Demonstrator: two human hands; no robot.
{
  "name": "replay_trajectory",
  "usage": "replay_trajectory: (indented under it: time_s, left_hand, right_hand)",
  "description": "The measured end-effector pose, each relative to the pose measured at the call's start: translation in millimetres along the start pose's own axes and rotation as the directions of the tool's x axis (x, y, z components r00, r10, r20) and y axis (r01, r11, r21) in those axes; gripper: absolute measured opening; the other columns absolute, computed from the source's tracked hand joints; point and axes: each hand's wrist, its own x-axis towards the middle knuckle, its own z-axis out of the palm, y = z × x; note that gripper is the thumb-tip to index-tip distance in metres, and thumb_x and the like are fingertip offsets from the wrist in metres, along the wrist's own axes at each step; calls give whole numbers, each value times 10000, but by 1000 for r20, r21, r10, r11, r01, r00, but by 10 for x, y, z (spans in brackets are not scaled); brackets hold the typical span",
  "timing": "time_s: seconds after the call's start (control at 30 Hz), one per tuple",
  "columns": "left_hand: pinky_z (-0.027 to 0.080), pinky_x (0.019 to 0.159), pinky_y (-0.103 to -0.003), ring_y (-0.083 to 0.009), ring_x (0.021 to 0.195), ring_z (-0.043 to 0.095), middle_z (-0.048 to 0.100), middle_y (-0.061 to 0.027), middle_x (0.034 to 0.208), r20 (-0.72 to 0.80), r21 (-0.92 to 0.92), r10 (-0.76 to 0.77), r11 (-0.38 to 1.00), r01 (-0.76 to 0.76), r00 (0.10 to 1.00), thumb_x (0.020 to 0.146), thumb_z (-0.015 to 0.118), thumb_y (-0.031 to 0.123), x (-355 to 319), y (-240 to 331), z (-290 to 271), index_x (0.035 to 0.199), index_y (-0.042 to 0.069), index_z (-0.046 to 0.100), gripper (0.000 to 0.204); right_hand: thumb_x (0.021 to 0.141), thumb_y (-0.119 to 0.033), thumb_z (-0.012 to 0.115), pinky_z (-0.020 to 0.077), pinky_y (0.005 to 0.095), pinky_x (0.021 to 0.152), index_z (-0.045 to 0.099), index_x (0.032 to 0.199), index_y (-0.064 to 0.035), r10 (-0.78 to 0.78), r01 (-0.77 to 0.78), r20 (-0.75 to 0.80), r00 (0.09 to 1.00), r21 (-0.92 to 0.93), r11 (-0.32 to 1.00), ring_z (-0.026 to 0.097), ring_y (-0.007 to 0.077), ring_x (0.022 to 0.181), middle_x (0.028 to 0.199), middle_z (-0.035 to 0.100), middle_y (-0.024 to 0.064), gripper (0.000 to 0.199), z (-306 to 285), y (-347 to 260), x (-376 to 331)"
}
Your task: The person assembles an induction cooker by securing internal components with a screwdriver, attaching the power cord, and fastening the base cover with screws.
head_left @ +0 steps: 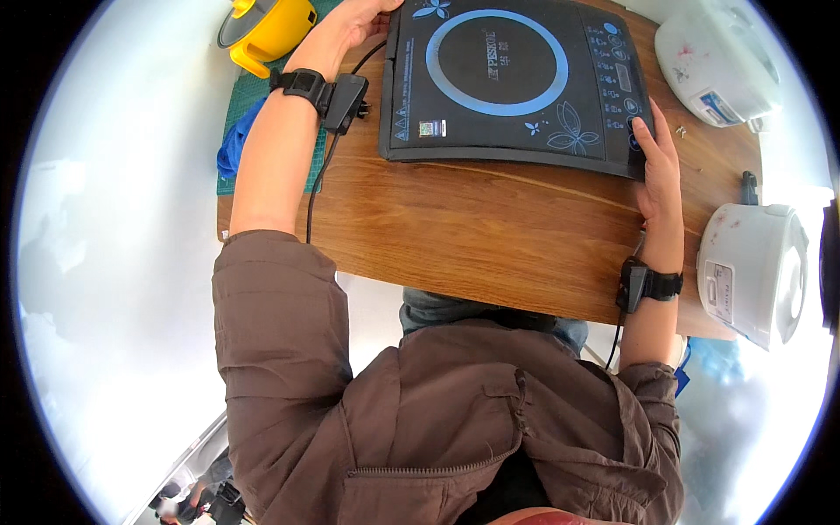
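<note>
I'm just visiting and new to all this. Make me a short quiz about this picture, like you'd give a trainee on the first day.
1. True or false: the right hand is at the side of the black cooktop that bears the row of control symbols.

2. Choose one: what colour is the body of the handled pot at the upper left of the picture?
a) white
b) yellow
c) red

3. Fill in the number: to the right of the cooktop stand ___ white lidded cookers.

Key: 1 true; 2 b; 3 two.
</note>
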Motion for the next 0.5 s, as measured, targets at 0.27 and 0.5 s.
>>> replay_trajectory:
  time_s: [0.27,0.5]
  left_hand:
    - [511,857,-355,-179,988,666,720,-56,1064,-132,164,-135,974,156,982,998,681,295,-76,82,162,1082,43,724,269]
    - [472,1002,-528,-485,1168,604,670,-316,1187,-124,918,508,385,-96,853,1093,425,298,727,-879,-300,1211,-54,637,428]
  right_hand:
    - [976,-169,736,487,310,1043,401,1548,30,-105,108,52,993,-60,992,602,179,1218,1393,601,127,692,-72,106,65]
    - [890,-193,837,501,308,1027,415,1533,45,-181,196,89,979,-207,959,616,194,1193,1382,602,145,805,-27,85,46]
